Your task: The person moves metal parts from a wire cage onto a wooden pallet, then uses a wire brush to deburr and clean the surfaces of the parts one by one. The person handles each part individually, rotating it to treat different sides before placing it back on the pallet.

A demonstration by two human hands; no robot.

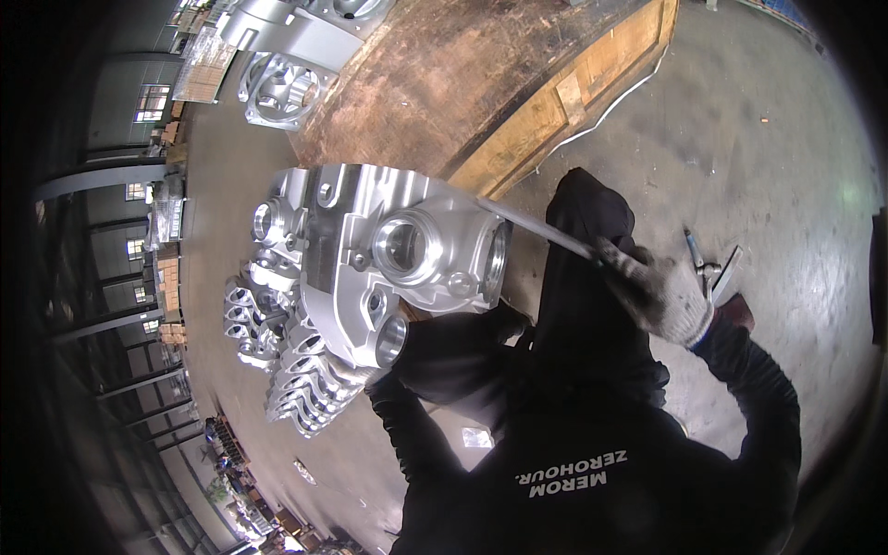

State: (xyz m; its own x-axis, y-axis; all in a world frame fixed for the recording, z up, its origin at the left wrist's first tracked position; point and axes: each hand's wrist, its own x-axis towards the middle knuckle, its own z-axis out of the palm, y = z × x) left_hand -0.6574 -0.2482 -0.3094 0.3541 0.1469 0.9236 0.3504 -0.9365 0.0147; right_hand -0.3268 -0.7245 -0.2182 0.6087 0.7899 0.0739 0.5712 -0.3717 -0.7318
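A large silver aluminium casting (388, 250) with several round bores rests tilted against my lap. My right hand (657, 291), in a white knit glove, is closed around a thin metal rod (536, 229). The rod's far tip touches the casting's upper right edge. My left arm (416, 398), in a dark sleeve, reaches under the casting's lower right side. The left hand itself is lost in the dark cloth there, so its grip cannot be made out.
A pile of smaller silver castings (287, 370) lies on the concrete floor to the left. A wooden pallet (555, 102) with a worn top sits beyond, and more castings (277, 88) at top left. Small hand tools (712, 268) lie by my right wrist.
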